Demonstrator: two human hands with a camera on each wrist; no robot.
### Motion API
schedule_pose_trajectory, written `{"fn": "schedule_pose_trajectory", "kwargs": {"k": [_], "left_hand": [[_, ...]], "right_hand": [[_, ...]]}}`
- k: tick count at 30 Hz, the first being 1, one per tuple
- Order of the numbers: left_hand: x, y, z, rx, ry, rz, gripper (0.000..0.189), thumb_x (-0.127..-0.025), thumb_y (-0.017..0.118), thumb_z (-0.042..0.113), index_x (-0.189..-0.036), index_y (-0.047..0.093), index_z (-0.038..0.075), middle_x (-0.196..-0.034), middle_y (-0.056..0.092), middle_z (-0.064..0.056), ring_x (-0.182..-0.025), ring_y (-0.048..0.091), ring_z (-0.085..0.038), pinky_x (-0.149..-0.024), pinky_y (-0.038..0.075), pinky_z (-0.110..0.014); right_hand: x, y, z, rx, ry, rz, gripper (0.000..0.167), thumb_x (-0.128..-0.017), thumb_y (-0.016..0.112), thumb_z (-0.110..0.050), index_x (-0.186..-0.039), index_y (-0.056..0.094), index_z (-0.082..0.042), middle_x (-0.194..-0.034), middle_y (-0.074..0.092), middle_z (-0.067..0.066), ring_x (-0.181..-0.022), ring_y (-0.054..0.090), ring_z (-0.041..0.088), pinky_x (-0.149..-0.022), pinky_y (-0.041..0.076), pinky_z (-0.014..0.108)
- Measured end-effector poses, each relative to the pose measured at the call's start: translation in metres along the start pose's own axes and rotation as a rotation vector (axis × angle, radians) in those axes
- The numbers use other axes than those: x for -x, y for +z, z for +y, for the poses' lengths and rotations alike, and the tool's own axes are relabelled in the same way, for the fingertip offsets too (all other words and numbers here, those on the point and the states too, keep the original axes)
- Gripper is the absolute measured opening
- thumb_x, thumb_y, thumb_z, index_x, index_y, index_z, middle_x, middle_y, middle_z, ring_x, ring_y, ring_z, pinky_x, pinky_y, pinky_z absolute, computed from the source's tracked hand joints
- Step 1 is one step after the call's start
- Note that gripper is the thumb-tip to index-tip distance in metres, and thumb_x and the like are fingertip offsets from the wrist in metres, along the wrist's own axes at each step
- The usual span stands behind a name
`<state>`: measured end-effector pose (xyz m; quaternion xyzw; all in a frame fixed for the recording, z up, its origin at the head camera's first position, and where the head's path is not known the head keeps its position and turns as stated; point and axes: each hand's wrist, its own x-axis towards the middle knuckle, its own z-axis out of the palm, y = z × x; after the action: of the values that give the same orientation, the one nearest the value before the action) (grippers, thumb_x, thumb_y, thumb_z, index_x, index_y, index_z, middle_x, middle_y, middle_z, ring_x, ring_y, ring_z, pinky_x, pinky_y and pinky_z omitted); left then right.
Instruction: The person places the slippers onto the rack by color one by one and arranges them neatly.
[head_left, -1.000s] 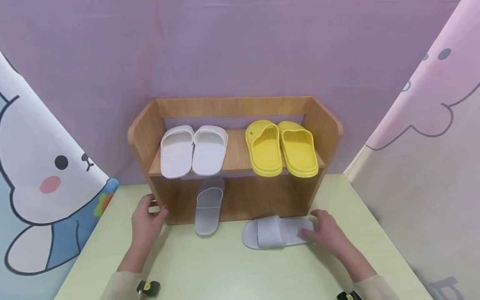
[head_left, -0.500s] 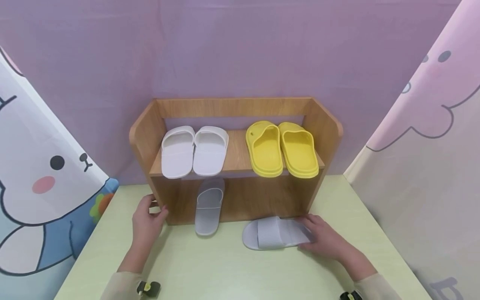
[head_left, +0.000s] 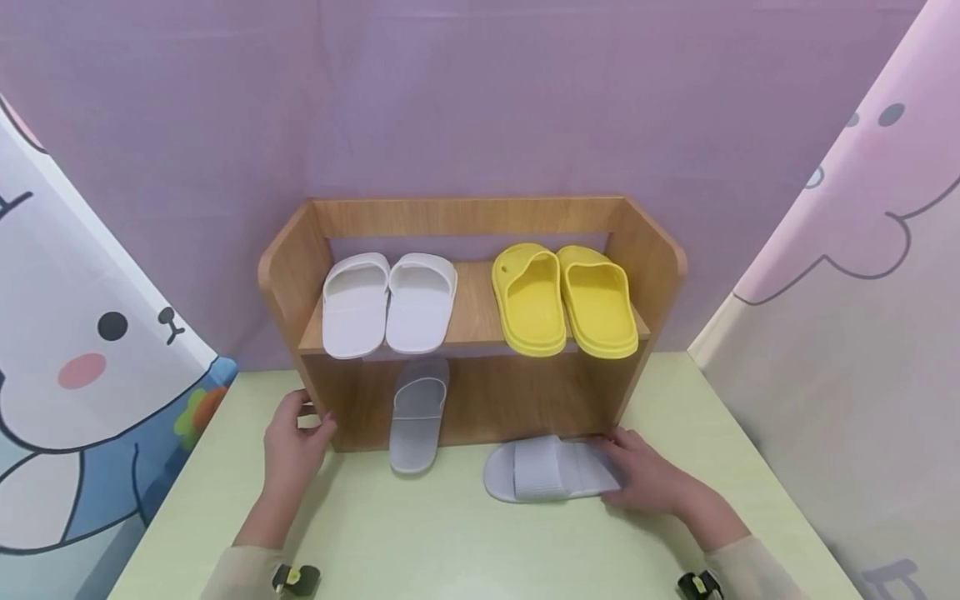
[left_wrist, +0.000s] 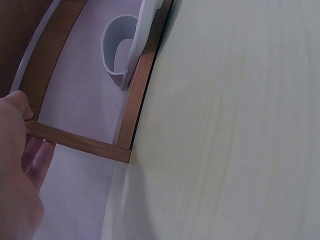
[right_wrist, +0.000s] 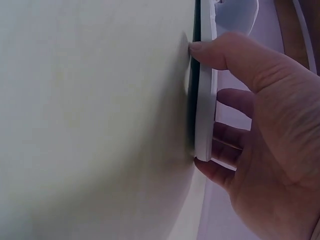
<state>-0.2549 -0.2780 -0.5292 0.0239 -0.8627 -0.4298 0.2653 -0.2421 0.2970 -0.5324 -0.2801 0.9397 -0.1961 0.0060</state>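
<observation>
A small two-tier wooden shoe rack [head_left: 472, 218] stands against the back wall. My left hand [head_left: 291, 446] grips the lower front edge of its left side panel, thumb inside and fingers outside [left_wrist: 42, 159]. In front of the rack's right half, a grey slipper [head_left: 538, 469] lies sideways on the table, toe to the left. My right hand [head_left: 651, 477] pinches its heel end between thumb and fingers. From the right wrist view, the slipper's sole edge [right_wrist: 205, 110] runs between thumb and fingers. The other grey slipper [head_left: 416, 421] rests on the lower shelf, heel toward me.
On the upper shelf sit a pair of white slippers [head_left: 356, 308] at left and a pair of yellow clogs [head_left: 600, 304] at right. A pale yellow-green table [head_left: 450, 550] lies under everything. Cartoon-printed curtains [head_left: 112, 358] flank both sides.
My right hand has moved in from the right and closed on the heel of the sideways slipper, which has barely shifted. My left hand keeps its place on the rack.
</observation>
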Motion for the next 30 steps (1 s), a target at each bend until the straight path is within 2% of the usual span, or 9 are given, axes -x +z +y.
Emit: {"fn": "schedule_pose_trajectory", "kwargs": {"k": [6,12,16,23,30], "left_hand": [[0.000,0.000,0.000,0.006,0.008,0.005,0.043,-0.096,0.078,0.000,-0.136,0.062,0.003,-0.132,0.067,-0.016,-0.116,0.071,-0.038,-0.075,0.052,-0.004],[0.000,-0.001,0.001,0.005,0.002,0.002,0.042,-0.097,0.078,0.001,-0.136,0.062,0.003,-0.133,0.067,-0.016,-0.117,0.071,-0.038,-0.076,0.052,-0.004],[0.000,-0.001,0.001,0.000,-0.008,-0.005,0.042,-0.098,0.077,0.002,-0.137,0.062,0.004,-0.135,0.067,-0.015,-0.118,0.070,-0.037,-0.077,0.052,-0.005],[0.001,-0.001,0.003,0.000,-0.006,-0.003,0.043,-0.098,0.077,0.002,-0.138,0.062,0.005,-0.134,0.067,-0.015,-0.118,0.070,-0.037,-0.076,0.052,-0.005],[0.000,-0.001,0.002,-0.002,0.000,0.001,0.044,-0.098,0.078,0.001,-0.138,0.061,0.004,-0.134,0.067,-0.015,-0.117,0.070,-0.038,-0.076,0.051,-0.004]], "right_hand": [[-0.002,-0.006,-0.004,-0.020,0.028,-0.065,0.087,-0.077,0.094,-0.022,-0.155,0.060,-0.003,-0.160,0.048,0.024,-0.144,0.047,0.044,-0.116,0.048,0.064],[-0.004,-0.008,-0.006,-0.028,0.037,-0.112,0.091,-0.074,0.094,-0.020,-0.156,0.060,-0.005,-0.153,0.050,0.020,-0.138,0.047,0.040,-0.113,0.049,0.061],[-0.004,-0.006,-0.006,-0.042,0.019,-0.105,0.087,-0.072,0.096,-0.021,-0.152,0.063,-0.005,-0.149,0.051,0.019,-0.135,0.048,0.037,-0.111,0.050,0.058],[0.001,0.001,-0.007,-0.064,-0.056,-0.035,0.081,-0.069,0.097,-0.025,-0.140,0.066,-0.003,-0.135,0.053,0.011,-0.123,0.050,0.029,-0.102,0.054,0.045],[0.003,0.004,-0.011,-0.094,-0.031,-0.044,0.082,-0.068,0.098,-0.030,-0.138,0.064,-0.004,-0.131,0.052,0.008,-0.118,0.052,0.025,-0.098,0.056,0.041]]}}
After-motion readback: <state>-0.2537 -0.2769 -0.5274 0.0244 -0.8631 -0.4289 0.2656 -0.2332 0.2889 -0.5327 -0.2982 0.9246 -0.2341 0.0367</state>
